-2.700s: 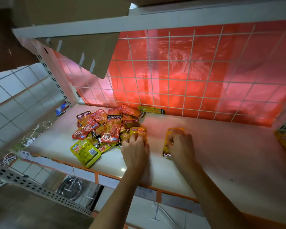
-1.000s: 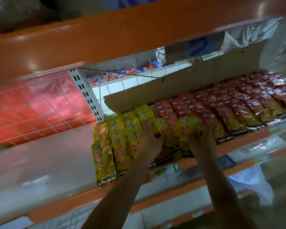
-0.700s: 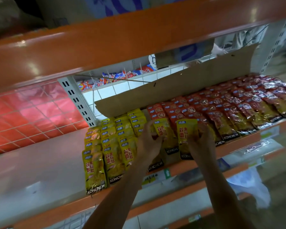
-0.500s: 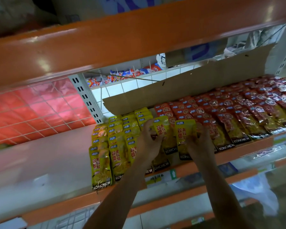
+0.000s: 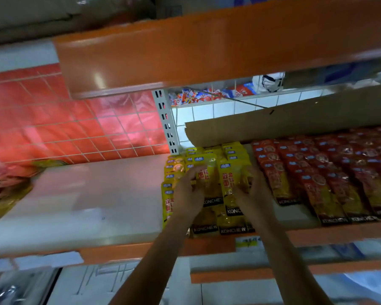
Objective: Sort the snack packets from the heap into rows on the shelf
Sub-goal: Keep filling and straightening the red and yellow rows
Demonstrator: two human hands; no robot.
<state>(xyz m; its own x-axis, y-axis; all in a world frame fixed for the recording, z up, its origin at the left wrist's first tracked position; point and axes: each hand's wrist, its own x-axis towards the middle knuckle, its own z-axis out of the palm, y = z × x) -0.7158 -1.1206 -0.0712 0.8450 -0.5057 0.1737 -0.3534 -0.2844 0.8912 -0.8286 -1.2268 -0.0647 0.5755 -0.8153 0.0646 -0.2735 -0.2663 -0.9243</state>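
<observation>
Rows of yellow snack packets point(image 5: 233, 221) lie on the white shelf point(image 5: 92, 194), with rows of red packets point(image 5: 317, 172) to their right. My left hand point(image 5: 188, 192) holds a yellow packet point(image 5: 205, 170) over the yellow rows. My right hand point(image 5: 254, 192) grips another yellow packet point(image 5: 229, 183) beside it. Both packets lie flat, tops toward the back. The heap point(image 5: 2, 190) of mixed packets shows blurred at the far left of the shelf.
An orange shelf front point(image 5: 207, 45) hangs overhead. A cardboard sheet point(image 5: 284, 122) stands behind the rows. A red-backed wire grid point(image 5: 75, 128) closes the back left, beside a white slotted upright point(image 5: 166, 124). The orange shelf lip point(image 5: 123, 249) runs along the front.
Both hands carried yellow packets from the heap to the yellow rows. Since half a second ago the view swung left and the two packets sit lower over the rows.
</observation>
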